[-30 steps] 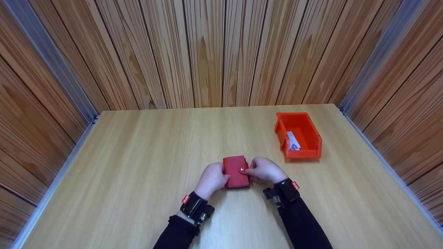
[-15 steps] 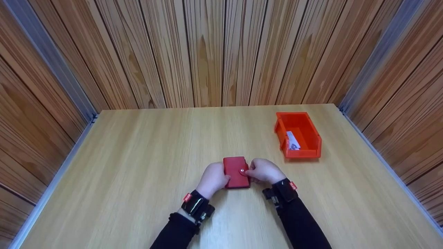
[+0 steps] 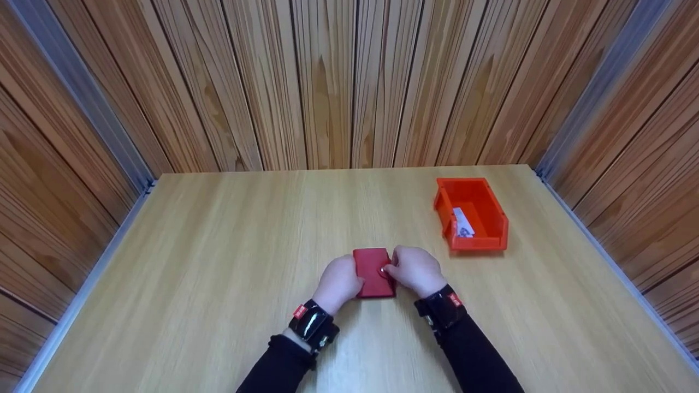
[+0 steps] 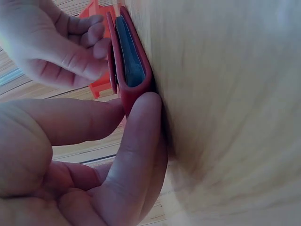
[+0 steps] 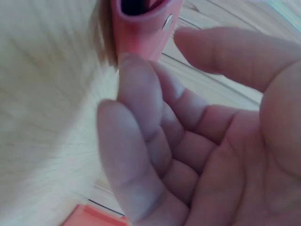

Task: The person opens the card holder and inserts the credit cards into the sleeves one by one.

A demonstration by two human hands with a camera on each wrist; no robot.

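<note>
Wood walls back the bench: wallet front-centre, long axis pointing away, my left hand pinching its left edge, right hand half-curled by the snap, grip I can't tell.

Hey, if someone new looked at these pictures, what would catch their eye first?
Probably the red wallet on the wooden table, with the left hand gripping its left edge and the right hand by its metal snap. Then the orange bin toward the far right, a white slip inside.
</note>
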